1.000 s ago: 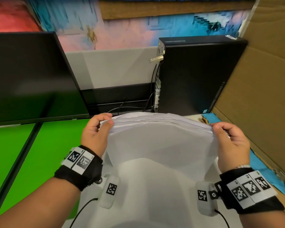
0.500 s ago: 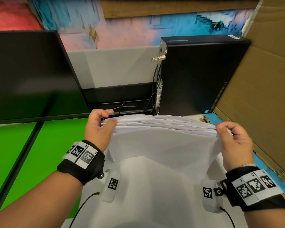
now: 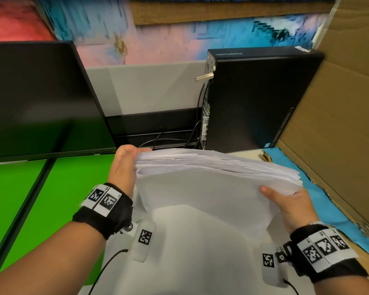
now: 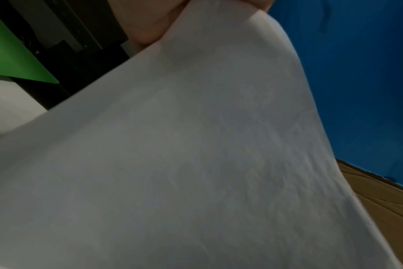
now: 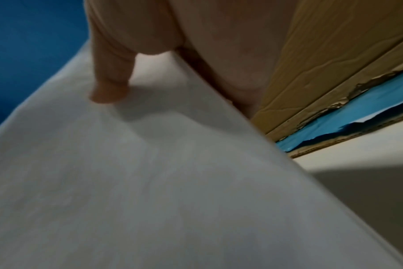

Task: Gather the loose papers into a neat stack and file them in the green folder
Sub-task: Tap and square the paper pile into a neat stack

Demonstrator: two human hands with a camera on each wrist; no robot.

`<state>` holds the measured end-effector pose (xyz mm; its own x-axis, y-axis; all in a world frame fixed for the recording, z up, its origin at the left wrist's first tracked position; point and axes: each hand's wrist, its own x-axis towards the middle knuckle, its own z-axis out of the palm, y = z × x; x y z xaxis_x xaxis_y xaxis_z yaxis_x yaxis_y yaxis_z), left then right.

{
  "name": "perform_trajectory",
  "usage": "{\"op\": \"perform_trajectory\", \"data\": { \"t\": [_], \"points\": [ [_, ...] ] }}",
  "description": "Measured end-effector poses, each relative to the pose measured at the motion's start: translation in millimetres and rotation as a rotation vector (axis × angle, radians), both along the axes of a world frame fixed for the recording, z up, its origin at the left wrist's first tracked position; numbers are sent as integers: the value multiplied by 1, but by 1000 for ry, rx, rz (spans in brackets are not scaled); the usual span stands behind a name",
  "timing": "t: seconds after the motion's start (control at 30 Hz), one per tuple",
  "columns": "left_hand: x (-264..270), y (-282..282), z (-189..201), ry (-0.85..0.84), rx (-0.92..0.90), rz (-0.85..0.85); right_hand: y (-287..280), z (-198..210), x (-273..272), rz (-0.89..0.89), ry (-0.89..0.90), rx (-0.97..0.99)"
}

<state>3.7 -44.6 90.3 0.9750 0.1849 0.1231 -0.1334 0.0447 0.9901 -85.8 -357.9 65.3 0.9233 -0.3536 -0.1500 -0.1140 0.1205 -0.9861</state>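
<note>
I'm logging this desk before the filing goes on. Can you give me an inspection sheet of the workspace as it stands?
Surface: white desk, bare part in front.
Job's things: paper stack held up, edges uneven; green folder flat at left.
Clutter: nothing seen.
Grips: left hand holds the stack's left end; right hand grips its right corner.
Cables: black cables behind the stack.
Surroundings: monitor, computer tower, cardboard panel.

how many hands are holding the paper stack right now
2. The left hand holds the far left end of the paper stack, fingers hidden behind it. The right hand grips the near right corner, thumb on top.
</note>
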Motion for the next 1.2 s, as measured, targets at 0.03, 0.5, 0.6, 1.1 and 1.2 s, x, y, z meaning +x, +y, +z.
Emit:
{"op": "perform_trajectory", "data": {
  "t": [0.03,0.5,0.6,1.1,1.2],
  "points": [
    [-2,2,-1,-31,60,-44,4,4,0,-39,26,-3],
    [-7,42,-33,132,284,-281,-13,6,-2,164,-55,-67],
    [-10,28,-27,75,419,-322,-5,7,2,156,-35,-130],
    [-19,1,4,7,-7,15,10,19,-2,-101,-240,-125],
    [-19,2,1,19,4,19,12,23,0,-134,-252,-140]
  ]
}}
